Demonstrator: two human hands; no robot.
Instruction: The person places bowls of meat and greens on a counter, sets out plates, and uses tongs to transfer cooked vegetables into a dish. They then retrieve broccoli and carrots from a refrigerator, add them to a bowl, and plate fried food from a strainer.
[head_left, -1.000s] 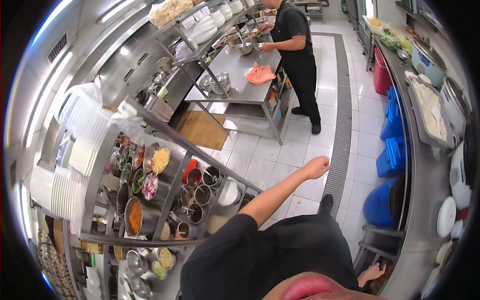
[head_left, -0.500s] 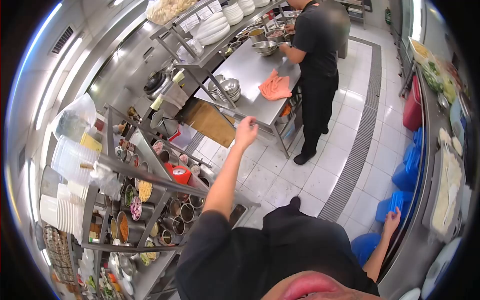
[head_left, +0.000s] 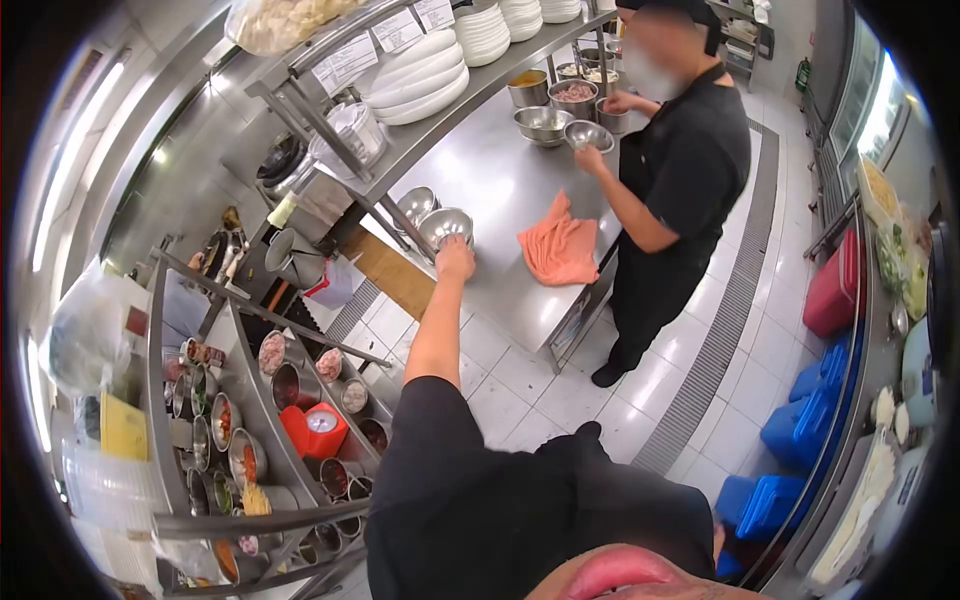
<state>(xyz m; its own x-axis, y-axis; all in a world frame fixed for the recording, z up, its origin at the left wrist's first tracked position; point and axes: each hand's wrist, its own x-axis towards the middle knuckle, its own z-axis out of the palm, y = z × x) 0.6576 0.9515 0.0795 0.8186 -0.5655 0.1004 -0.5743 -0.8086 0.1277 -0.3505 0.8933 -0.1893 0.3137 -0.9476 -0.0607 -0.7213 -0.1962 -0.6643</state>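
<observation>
Round, shiny steel bowl (head_left: 446, 226), mouth facing up, at the smooth metal bench's (head_left: 500, 282) near-left edge. The left hand (head_left: 456, 260), fingers partly curled, touches its near rim; grip unclear. The right hand (head_left: 718, 538) is mostly hidden, its openness unclear.

Left of centre, the left hand (head_left: 456, 260) touches a metal bowl (head_left: 445, 224); an orange cloth (head_left: 560, 245) lies mid-frame on the table (head_left: 490, 180); upper right, a co-worker (head_left: 690, 165) holds a small bowl (head_left: 588, 137); a red scale (head_left: 322, 423) sits lower left.
</observation>
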